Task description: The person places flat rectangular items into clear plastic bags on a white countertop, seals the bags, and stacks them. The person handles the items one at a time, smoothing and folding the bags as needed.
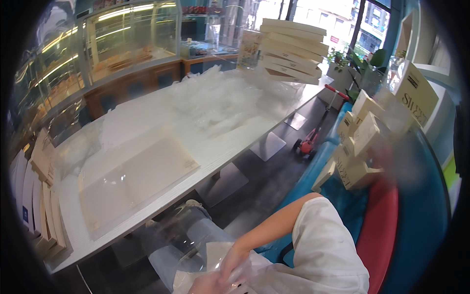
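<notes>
Over my lap, my right hand (232, 260) comes down from a white sleeve and grips a cream-and-clear packaging piece (216, 253), which looks like a box blank in plastic film. Close beside it at the bottom edge, my left hand (206, 283) holds the same piece; the fingers of both are blurred and partly hidden by film. On the white table (216, 150) in front lies a flat cream-edged sheet (136, 183) under glossy clear plastic. Farther back is a loose heap of clear plastic bags or film (224, 99).
A leaning stack of cream boxes (293, 51) stands at the table's far end; more boxes (47, 217) stand at its left end. On the blue bench (304, 194), several cream boxes (352, 147) are piled. A scooter (308, 143) stands between table and bench. Glass display cases (132, 40) line the back.
</notes>
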A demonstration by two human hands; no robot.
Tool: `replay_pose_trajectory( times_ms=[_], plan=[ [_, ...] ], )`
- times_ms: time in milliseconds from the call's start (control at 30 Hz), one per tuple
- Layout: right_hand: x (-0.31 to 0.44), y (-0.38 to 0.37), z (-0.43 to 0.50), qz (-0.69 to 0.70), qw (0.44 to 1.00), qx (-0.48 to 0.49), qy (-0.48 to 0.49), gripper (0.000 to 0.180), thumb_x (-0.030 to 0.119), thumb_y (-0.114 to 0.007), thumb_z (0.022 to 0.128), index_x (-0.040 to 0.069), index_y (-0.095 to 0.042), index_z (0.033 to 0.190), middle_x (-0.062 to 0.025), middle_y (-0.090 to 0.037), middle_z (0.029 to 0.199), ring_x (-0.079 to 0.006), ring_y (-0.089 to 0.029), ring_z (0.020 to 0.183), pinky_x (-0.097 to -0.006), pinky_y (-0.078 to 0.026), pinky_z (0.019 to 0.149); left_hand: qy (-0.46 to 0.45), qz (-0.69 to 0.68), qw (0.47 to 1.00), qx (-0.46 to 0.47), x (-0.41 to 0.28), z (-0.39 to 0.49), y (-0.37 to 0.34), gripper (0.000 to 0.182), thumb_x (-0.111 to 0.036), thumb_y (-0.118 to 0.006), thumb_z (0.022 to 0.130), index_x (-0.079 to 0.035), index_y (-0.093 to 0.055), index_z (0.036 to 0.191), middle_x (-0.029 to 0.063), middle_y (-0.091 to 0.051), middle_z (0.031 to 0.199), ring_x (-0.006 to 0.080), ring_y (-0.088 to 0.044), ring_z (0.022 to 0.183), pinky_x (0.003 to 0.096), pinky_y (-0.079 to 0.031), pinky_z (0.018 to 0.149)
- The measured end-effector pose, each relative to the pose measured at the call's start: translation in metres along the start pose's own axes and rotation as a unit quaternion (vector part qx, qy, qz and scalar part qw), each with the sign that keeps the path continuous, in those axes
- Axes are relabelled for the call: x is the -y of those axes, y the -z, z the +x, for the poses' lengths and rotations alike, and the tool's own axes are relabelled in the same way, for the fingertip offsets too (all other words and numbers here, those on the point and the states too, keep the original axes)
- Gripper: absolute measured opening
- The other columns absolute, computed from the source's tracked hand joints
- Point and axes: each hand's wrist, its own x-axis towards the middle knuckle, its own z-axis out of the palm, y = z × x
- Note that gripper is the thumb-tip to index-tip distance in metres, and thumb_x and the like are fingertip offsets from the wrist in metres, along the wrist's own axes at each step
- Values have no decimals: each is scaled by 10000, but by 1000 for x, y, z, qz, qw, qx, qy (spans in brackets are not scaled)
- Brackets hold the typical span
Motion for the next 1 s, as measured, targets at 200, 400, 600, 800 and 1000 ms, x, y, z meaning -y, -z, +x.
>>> replay_pose_trajectory(
  times_ms=[200,400,600,800,1000],
  plan=[
    [9,-14,-1,-28,997,-60,-43,398,414,-529,996,24,-604,972,-32,-576,823,-140,-572,747,-305,-496,637,-58,193,979,-34,0,-4,2,309,-264,-609,928,-16,-631,1110,248,-647,1024,402,-628,966,444,-502,782],
    [17,-11,0,-158,985,-75,11,396,413,-548,979,28,-608,911,-60,-616,815,-173,-589,731,-339,-491,608,-77,291,953,33,3,-3,23,278,-217,-608,921,-27,-622,1122,239,-641,1031,393,-625,980,451,-505,791],
    [25,-37,-7,-527,806,-265,49,258,253,-514,951,3,-569,989,-181,-638,871,-319,-619,787,-407,-506,690,-26,-10,986,162,31,6,52,269,-206,-607,912,-30,-622,1114,227,-642,1021,390,-626,972,458,-508,791],
    [28,-38,-5,-739,604,-278,107,243,126,-496,894,-21,-518,1086,-196,-582,1035,-359,-599,948,-446,-521,762,-46,-74,984,154,47,10,20,260,-195,-607,903,-32,-622,1105,215,-643,1010,386,-627,964,465,-510,791],
    [24,-26,-12,-676,674,-291,67,316,200,-549,909,-3,-520,1149,-214,-581,1068,-366,-594,1011,-436,-494,870,-114,34,993,-11,31,-1,13,252,-184,-607,894,-35,-622,1096,202,-644,1000,383,-627,956,473,-512,791]
  ],
)
